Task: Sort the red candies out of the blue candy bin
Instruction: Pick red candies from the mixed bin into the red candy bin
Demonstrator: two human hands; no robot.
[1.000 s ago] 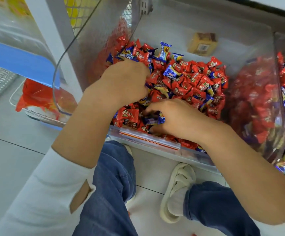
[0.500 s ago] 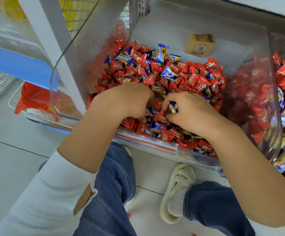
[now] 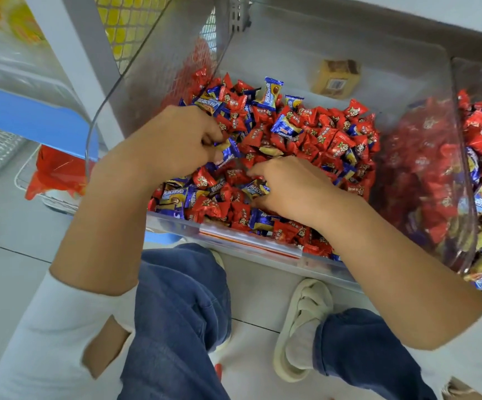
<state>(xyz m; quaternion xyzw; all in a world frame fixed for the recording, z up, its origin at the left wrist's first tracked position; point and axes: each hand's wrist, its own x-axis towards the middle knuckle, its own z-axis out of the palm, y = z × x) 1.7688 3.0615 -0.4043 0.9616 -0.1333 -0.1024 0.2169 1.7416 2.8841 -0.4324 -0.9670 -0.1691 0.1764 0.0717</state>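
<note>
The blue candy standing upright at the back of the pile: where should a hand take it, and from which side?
Take the blue candy by its crimped top end, coming from above. It stands nearly upright over the red candies, so that flat end sticks up free, and a thumb-and-finger grip there should not touch its neighbours.

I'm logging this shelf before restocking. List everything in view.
clear bin: one, transparent, centre
red candies: many, red, fill the clear bin
blue candies: many fewer, blue, mixed among the red
brown box: one, tan, behind the pile
neighbouring bin: one, transparent, right, mixed red and blue candies
red packets: count unclear, lower left wire tray
sandal: one, cream, floor
left hand: grips blue candies
right hand: fingers curled in the pile
</note>
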